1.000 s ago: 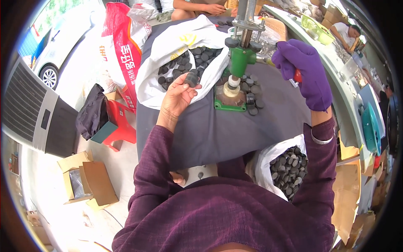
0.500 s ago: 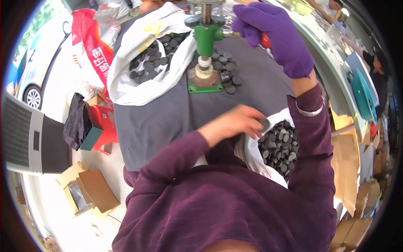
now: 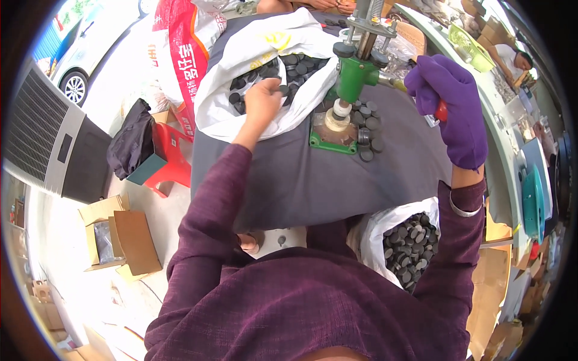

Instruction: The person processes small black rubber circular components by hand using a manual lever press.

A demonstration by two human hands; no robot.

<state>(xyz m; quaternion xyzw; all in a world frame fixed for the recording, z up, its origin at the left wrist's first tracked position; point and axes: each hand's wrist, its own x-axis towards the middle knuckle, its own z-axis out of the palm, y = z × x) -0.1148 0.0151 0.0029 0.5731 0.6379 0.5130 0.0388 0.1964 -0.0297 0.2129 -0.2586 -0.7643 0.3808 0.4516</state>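
My bare left hand (image 3: 263,103) is over the opening of a white bag (image 3: 220,120) on the table, with its fingers pinched on a small dark round disc (image 3: 283,90). More dark discs (image 3: 304,67) lie heaped in that bag. My right hand (image 3: 442,99), in a purple glove, is wrapped round the red knob (image 3: 441,111) of a press lever. The green hand press (image 3: 353,78) stands on the table between my hands. Under its ram is a pale round die (image 3: 338,115). Several loose discs (image 3: 368,123) lie against the right side of its base.
A second white bag (image 3: 374,240) full of dark discs sits near my lap on the right. On the left are a red stool (image 3: 171,165), an open carton (image 3: 135,240) and a grey air cooler (image 3: 51,132). Another person (image 3: 512,63) sits by the long bench at right.
My left hand has gone from the bag near my lap to the far-left bag, carrying a disc. The gloved right hand stays on the knob, and the whole view has shifted.
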